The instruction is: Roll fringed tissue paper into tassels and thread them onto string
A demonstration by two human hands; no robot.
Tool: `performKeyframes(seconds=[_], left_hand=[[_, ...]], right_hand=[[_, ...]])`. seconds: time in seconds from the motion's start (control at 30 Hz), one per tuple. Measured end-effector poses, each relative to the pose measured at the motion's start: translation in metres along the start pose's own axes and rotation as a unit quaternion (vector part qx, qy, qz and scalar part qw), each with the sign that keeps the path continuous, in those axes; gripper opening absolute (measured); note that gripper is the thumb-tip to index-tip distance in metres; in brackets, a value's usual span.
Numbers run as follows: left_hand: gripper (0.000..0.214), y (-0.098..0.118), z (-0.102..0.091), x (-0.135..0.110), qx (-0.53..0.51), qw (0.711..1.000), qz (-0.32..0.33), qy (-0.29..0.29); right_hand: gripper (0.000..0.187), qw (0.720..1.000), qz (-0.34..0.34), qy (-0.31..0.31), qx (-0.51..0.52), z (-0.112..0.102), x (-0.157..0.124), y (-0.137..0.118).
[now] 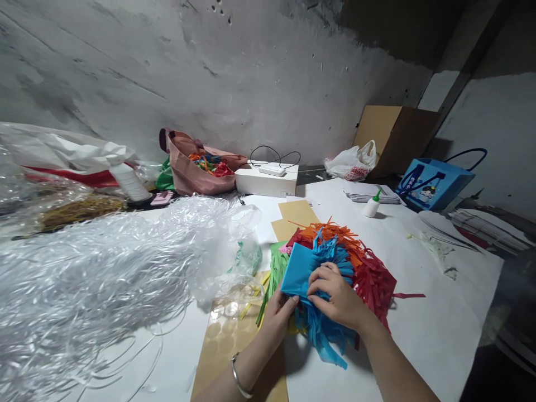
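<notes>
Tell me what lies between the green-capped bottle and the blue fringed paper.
Head view: bare white work surface beside the bottle, then orange fringed paper next to the blue fringed paper.

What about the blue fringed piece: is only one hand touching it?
No, the left hand and the right hand both touch the blue fringed piece.

We have a fringed blue paper bundle [299, 268] before us, right of long whitish plastic strands [125, 268], and an angular brown cardboard box [387, 134] behind, farther right.

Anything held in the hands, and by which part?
Blue fringed paper: left hand pinches the flat end's near edge; right hand touches where the fringe begins, grip unclear.
</notes>
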State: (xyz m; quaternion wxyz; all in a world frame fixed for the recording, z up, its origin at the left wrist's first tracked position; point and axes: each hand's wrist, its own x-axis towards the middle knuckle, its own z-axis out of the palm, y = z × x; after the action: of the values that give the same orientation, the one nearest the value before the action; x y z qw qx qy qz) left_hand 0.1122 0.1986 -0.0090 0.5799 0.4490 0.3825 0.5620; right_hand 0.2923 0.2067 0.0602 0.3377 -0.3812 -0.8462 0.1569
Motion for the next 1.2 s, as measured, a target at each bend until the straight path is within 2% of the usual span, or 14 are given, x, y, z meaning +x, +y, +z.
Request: performKeyframes(seconds=[0.3,0.67,0.83,1.2], left_hand=[[0.046,-0.0009,0.0044,0.0025,-0.011,1.0,-0.006,-0.02],[0.046,0.0011,0.0057,0.0024,-0.002,1.0,0.004,-0.025],[0.038,0.0047,0.0058,0.0006,0.001,1.0,0.006,-0.024],[0.048,-0.0043,0.0029,0.0044,-0.003,0.999,0.01,-0.03]], right_hand=[[0.017,1.0,0.01,0.004,0.021,0.0015,0.0006,-0.0013],[0.017,0.997,0.037,0.022,0.063,0.0031,0.0013,0.0006],[0.018,0.995,0.061,0.036,0.074,0.0035,0.0001,0.002],[0.017,0.995,0.066,0.032,0.07,0.0052,-0.0002,0.0034]])
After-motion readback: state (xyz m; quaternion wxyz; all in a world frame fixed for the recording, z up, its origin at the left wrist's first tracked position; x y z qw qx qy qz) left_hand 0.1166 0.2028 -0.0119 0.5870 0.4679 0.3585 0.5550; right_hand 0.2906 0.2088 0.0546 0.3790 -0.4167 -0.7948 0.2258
